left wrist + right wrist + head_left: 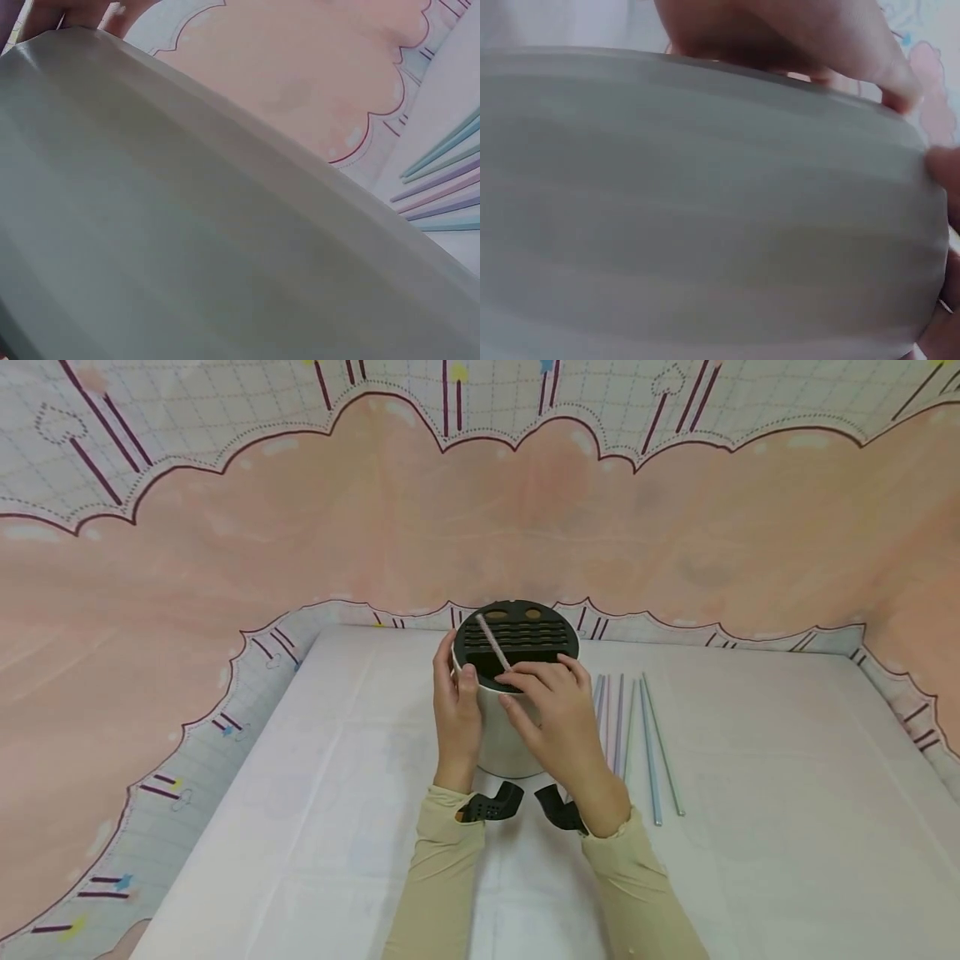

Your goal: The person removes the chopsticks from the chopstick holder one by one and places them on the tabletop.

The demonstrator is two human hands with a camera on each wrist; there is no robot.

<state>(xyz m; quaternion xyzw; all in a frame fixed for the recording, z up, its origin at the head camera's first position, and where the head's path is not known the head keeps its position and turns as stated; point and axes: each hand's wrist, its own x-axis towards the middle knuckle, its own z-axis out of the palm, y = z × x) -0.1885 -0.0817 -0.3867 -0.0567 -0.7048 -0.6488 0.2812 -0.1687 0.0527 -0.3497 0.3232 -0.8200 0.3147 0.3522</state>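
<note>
A pale cylindrical container [508, 735] stands upright on the white table, topped by a black slotted lid [515, 610]. My left hand [456, 718] grips its left side, with the thumb near the rim. Over the front of the lid, my right hand [558, 718] pinches the near end of a pale pinkish chopstick [492, 642], which slants up and left across the lid's dark opening. How deep that near end sits is hidden by the fingers. The container's smooth wall [225, 202] fills most of both wrist views.
Several pastel chopsticks [649, 752] lie side by side on the table just right of the container, partly behind my right forearm. A patterned pink and white cloth [300, 543] hangs behind the white table [787, 793] and borders its sides.
</note>
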